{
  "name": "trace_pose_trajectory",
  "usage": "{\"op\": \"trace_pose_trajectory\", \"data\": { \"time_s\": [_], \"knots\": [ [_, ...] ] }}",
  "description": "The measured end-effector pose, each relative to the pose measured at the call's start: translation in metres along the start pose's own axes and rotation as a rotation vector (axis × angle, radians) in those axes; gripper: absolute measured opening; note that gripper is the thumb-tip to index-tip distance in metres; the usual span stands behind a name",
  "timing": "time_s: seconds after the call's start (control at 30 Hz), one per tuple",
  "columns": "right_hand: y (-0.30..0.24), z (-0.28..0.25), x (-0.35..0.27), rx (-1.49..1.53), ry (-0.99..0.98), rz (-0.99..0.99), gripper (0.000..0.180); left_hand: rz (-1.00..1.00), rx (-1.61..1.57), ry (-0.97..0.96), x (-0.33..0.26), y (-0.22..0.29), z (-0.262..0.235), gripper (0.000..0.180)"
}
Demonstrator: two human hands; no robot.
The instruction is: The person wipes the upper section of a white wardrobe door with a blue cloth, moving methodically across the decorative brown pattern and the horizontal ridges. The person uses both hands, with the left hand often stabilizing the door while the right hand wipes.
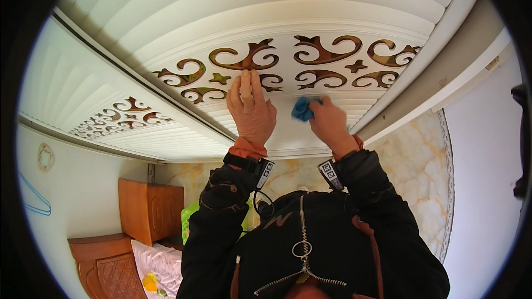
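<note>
The fisheye rim cuts off the outer ends of the white slatted panel (288,16), and its straight ridges bend toward the edges. Most of the blue cloth (302,108) is hidden inside the right hand (330,124); only a crumpled corner shows at the hand's left side, and its full size cannot be made out. The person's dark zipped jacket (310,243) fills the lower middle and covers both forearms; a small tag sits at each wrist.

The panel is smooth, glossy white, with long parallel ridges and a flat band pierced by curling scroll cut-outs (244,58) that show brown behind them, plus 2 small cross-shaped openings. A second white panel (105,105) with the same scrollwork lies to the left, parted from the first by a dark seam. Beyond are marbled cream tiles (410,155), a carved orange-brown wooden headboard (147,210), a flowered bed cover (158,266) and a blue hanger (36,199) on the wall.

The left hand (250,109) lies flat on the panel, fingers (245,86) straight and close together, tips touching the edge of a scroll cut-out, holding nothing. The right hand's fingers are curled tight around the cloth, pressing it against the ridged part of the panel just below the scroll band, just beside the left hand.
</note>
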State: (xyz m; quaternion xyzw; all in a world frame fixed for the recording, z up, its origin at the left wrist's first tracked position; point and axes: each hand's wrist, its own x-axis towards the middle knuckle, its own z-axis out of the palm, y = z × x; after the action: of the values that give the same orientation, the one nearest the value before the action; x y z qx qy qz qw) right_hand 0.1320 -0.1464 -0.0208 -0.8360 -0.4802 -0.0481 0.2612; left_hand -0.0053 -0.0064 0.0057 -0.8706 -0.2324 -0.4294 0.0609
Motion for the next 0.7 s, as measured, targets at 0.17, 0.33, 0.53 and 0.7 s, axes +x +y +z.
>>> {"op": "trace_pose_trajectory", "data": {
  "time_s": [0.17,0.33,0.53,0.7],
  "knots": [
    [-0.012,0.004,-0.02,0.551,-0.084,0.006,0.034,-0.194,-0.472,-0.189,-0.016,0.017,-0.023,0.083],
    [-0.04,-0.021,-0.012,0.834,0.039,-0.147,0.034,-0.91,-1.49,-0.664,-0.022,0.045,-0.047,0.072],
    [-0.057,-0.058,-0.011,0.852,-0.009,-0.295,0.073,-0.949,-1.227,-0.271,0.016,0.041,-0.075,0.041],
    [-0.041,-0.065,-0.012,0.717,0.075,-0.274,0.062,-0.081,-0.344,0.404,0.075,0.006,-0.056,0.056]
  ]
}}
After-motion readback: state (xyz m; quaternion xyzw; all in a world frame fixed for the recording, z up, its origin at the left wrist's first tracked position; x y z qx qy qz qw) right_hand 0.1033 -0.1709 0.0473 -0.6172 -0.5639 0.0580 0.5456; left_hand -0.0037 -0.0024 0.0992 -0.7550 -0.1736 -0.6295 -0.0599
